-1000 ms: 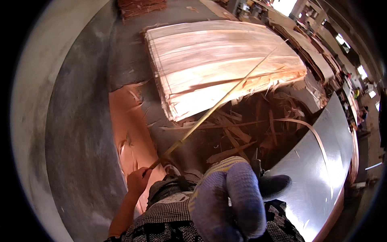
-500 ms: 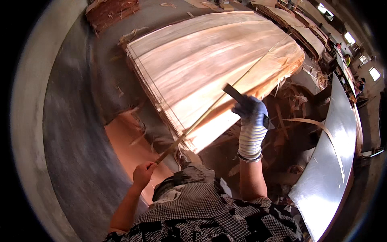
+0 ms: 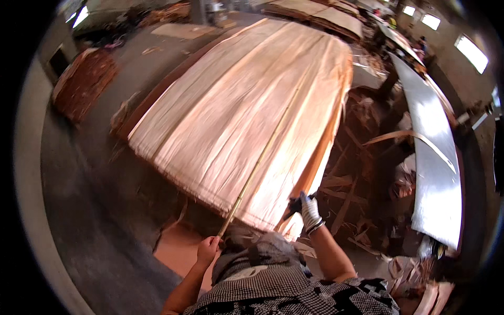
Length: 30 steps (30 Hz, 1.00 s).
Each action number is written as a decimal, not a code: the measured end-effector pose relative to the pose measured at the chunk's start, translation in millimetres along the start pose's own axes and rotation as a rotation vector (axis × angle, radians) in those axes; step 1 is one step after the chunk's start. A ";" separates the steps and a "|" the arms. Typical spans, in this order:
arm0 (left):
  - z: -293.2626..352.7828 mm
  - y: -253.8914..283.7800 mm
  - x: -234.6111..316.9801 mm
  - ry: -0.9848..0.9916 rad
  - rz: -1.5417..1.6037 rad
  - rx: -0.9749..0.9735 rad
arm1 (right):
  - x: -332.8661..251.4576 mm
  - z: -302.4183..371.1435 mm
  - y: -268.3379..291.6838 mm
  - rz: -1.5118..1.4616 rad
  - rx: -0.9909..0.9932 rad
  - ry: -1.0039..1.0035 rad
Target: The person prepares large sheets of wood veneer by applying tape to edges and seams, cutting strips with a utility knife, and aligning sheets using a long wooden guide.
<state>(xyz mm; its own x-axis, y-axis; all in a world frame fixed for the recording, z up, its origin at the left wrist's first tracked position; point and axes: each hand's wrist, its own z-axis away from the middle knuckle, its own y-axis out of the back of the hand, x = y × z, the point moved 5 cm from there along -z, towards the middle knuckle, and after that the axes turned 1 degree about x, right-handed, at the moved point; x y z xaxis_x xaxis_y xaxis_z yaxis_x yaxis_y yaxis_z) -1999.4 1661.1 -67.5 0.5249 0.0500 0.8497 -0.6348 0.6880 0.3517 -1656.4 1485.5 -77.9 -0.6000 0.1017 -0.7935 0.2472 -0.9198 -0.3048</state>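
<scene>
A tall stack of pale wood veneer sheets [image 3: 210, 126] spreads out ahead of me, its top sheet rippled. My bare left hand [image 3: 208, 250] is closed around the near end of a long thin bamboo stick [image 3: 257, 165]. The stick reaches diagonally away over the top sheet. At the stack's near right corner is my right hand [image 3: 311, 214], in a striped white and blue glove. It is closed on a dark flat-bladed tool [image 3: 293, 207], partly hidden by the fingers and blurred.
A shiny metal sheet [image 3: 433, 163] stands on the right, with a curled veneer strip [image 3: 404, 134] across it. Veneer scraps [image 3: 344, 197] litter the floor between. A reddish-brown stack [image 3: 84, 84] sits far left; an orange-brown sheet [image 3: 178, 249] lies near my left arm. More veneer stacks [image 3: 315, 14] stand behind.
My right hand has come down and nearer, from above the stack's right edge to its near right corner. The view has turned, and the stick points more straight ahead, still in my left hand.
</scene>
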 end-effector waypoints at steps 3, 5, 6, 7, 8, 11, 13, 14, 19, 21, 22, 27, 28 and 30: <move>-56.8 -11.8 12.2 0.187 0.312 -0.208 | 51.4 11.9 25.2 0.036 0.051 -0.250; -83.4 -8.1 33.9 0.202 0.307 -0.228 | 56.2 32.2 19.1 0.070 0.122 -0.209; -97.9 -7.4 44.2 0.188 0.296 -0.230 | 58.2 37.5 18.0 0.098 0.172 -0.246; -108.7 -7.1 46.9 0.188 0.281 -0.227 | 61.0 41.5 12.1 0.136 0.230 -0.290; -118.9 -8.4 47.2 0.190 0.268 -0.226 | 66.7 37.1 10.2 0.088 0.240 -0.293; -154.8 -21.1 39.1 0.205 0.183 -0.334 | 88.1 19.2 21.1 0.013 0.318 -0.284; -168.2 -22.7 30.5 0.151 -0.259 -0.308 | 113.2 -5.5 39.0 0.023 0.398 -0.320; -174.4 -22.6 31.3 0.067 -0.395 -0.303 | 124.9 -20.3 48.0 0.047 0.397 -0.308; -179.0 -9.0 15.7 -0.185 -0.703 -0.357 | 155.0 -86.5 77.6 -0.045 0.563 -0.439; -174.9 -5.2 10.8 -0.115 -0.679 -0.488 | 162.3 -108.0 92.4 -0.151 0.580 -0.393; -171.2 -3.2 9.8 -0.115 -0.677 -0.507 | 161.3 -118.8 93.5 -0.196 0.577 -0.372; -162.9 -21.5 17.5 -0.039 -0.527 -0.662 | 151.5 -150.3 111.5 -0.413 0.456 -0.228; -164.7 -26.7 20.9 -0.081 -0.555 -0.665 | 145.1 -153.8 108.4 -0.341 0.493 -0.232; -169.2 -33.5 27.7 -0.070 -0.567 -0.697 | 133.4 -154.8 100.5 -0.287 0.510 -0.249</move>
<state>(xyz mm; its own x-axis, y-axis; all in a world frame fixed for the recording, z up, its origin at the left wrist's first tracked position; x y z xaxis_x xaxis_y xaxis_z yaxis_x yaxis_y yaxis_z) -1867.7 1761.9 -122.2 0.6047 -0.4593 0.6507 0.2093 0.8799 0.4266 -1593.9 1465.3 -295.9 -0.7629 0.3360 -0.5524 -0.3061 -0.9402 -0.1490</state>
